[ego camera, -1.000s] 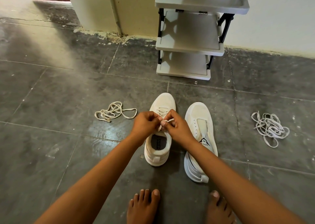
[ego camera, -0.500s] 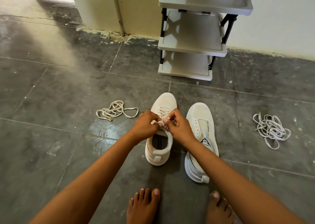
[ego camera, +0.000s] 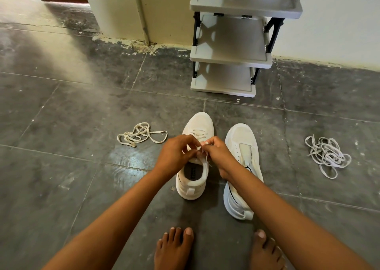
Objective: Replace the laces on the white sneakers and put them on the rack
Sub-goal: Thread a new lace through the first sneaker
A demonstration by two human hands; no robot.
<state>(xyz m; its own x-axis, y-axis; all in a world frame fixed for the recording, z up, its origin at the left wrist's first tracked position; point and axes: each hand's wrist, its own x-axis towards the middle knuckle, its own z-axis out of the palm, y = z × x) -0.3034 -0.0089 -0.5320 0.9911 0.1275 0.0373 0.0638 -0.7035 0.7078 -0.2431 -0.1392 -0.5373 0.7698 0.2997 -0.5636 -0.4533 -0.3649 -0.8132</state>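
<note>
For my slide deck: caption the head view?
Both hands pinch the lace on the left sneaker.

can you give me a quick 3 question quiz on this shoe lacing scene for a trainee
1. True or false: both hands pinch the lace on the left sneaker.
2. Which sneaker has no lace threaded? A) the left sneaker B) the right sneaker C) neither
3. Fill in: the loose cream laces lie on the floor to the ____ of the sneakers.

Key
1. True: the left hand and the right hand meet over its lace.
2. B: its eyelets are bare; the white laces lie apart on the floor.
3. left. The shoe rack shelves in view hold no sneakers.
</note>
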